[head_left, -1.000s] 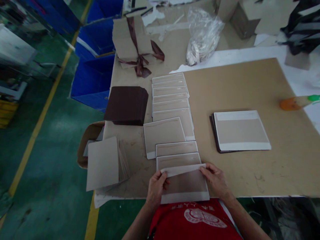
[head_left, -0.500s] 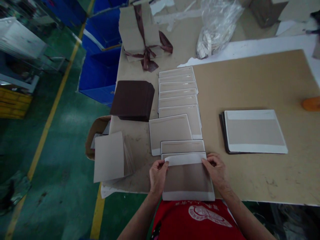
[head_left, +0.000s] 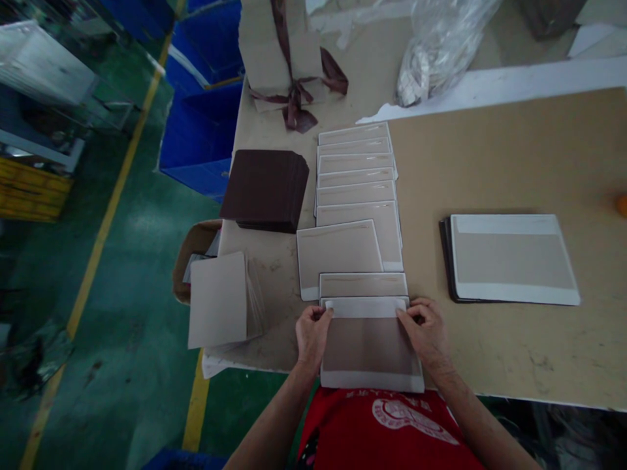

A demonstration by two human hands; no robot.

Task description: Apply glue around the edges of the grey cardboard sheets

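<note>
A sheet (head_left: pixel 371 346), grey-brown with white bands along its far and near edges, lies at the table's front edge in front of me. My left hand (head_left: pixel 313 333) pinches its far left corner between thumb and fingers. At the far right corner, my right hand (head_left: pixel 425 329) does the same. Under the sheet's far edge shows the rim of a pale panel, and just beyond lies another beige panel (head_left: pixel 363 284). Farther off, a tilted beige panel (head_left: pixel 339 258) rests at the front of an overlapping row of similar panels (head_left: pixel 360 212).
Right of my hands sits a stack of white-banded sheets (head_left: pixel 512 258). To the left are a dark brown stack (head_left: pixel 262 186) and a pile of grey boards (head_left: pixel 218 300). Blue bins (head_left: pixel 198 143) and a carton (head_left: pixel 183 264) stand beside the table; a plastic bag (head_left: pixel 441 46) lies at the back.
The sheet's far edge, slightly lifted and curved before, now lies flatter and straighter against the panel beneath. Both hands keep their pinch at the corners. The camera view has shifted slightly.
</note>
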